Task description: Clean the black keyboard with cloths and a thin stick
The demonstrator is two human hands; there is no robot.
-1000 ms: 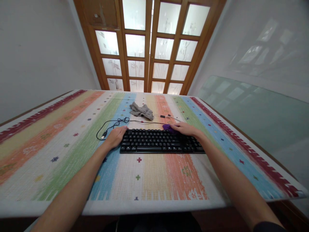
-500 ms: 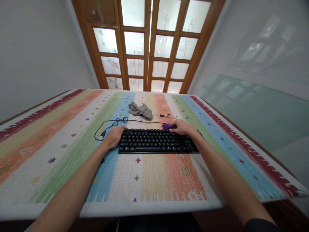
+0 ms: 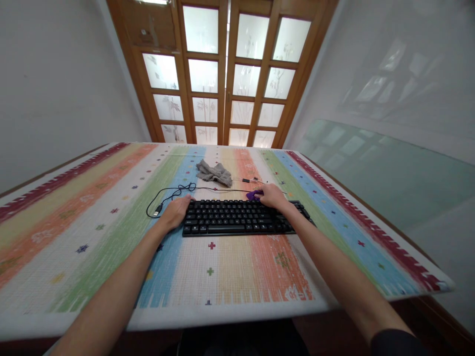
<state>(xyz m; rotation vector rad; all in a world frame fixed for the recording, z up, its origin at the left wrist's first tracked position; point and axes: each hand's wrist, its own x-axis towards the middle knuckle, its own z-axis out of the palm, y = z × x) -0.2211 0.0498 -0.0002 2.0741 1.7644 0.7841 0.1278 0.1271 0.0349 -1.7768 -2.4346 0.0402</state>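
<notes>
A black keyboard (image 3: 230, 217) lies flat on the striped tablecloth in front of me. My left hand (image 3: 177, 211) grips its left end, thumb along the back edge. Over the back edge, right of the middle, my right hand (image 3: 272, 197) is closed on a small purple object (image 3: 254, 195) that sticks out to the left of the fingers. Its exact kind cannot be made out, as the hand covers part of it. The keyboard's black cable (image 3: 208, 188) runs behind it to a loop and a USB plug (image 3: 157, 211) beside my left hand.
A crumpled grey cloth (image 3: 214, 174) lies behind the keyboard. To its right is a small black piece (image 3: 246, 181) with a thin pale cord. The striped tablecloth (image 3: 111, 247) covers the table. Wooden doors with glass panes (image 3: 202, 76) stand beyond, walls at both sides.
My right hand has shifted slightly left along the keyboard's back edge with the purple object. My left hand keeps its hold on the keyboard. The view has tilted up a little.
</notes>
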